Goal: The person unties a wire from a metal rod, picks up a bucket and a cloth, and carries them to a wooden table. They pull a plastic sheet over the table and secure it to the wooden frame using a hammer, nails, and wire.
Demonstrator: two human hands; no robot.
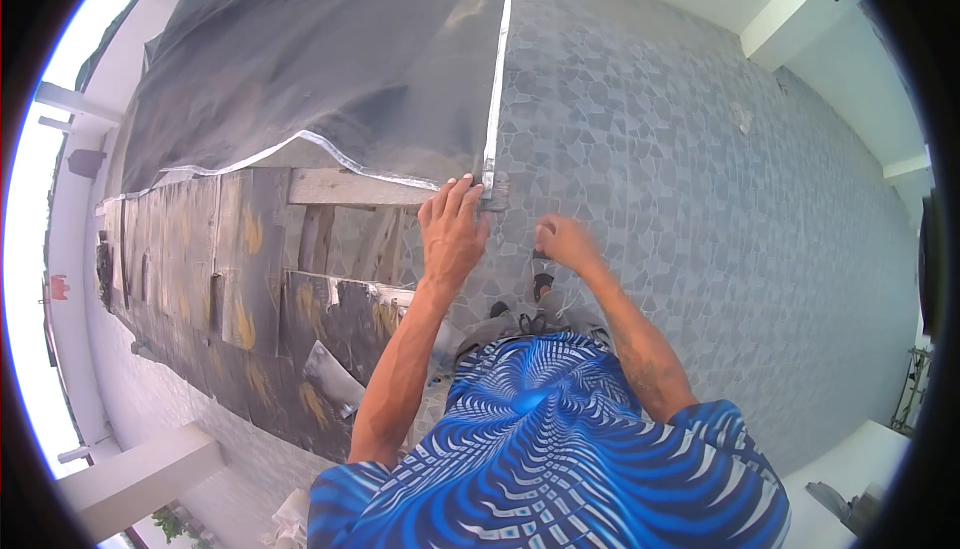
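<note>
A black sheet (330, 69) with a white edge is spread over a wooden frame, its near edge wavy and lifted off the wood. At the near right corner my left hand (453, 234) grips the sheet's edge against a wooden beam (360, 188), fingers laid over the corner and thumb hidden. My right hand (567, 242) is closed, just right of that corner and apart from the frame. Something small and dark shows at its fingers, but I cannot make out what it is.
Worn dark panels (180, 249) with yellowish marks cover the frame's near side, torn beside an open gap with wooden slats. A loose flap (333, 379) hangs there. Grey stone-patterned floor (680, 149) stretches right. White pillars (150, 479) stand around the edges.
</note>
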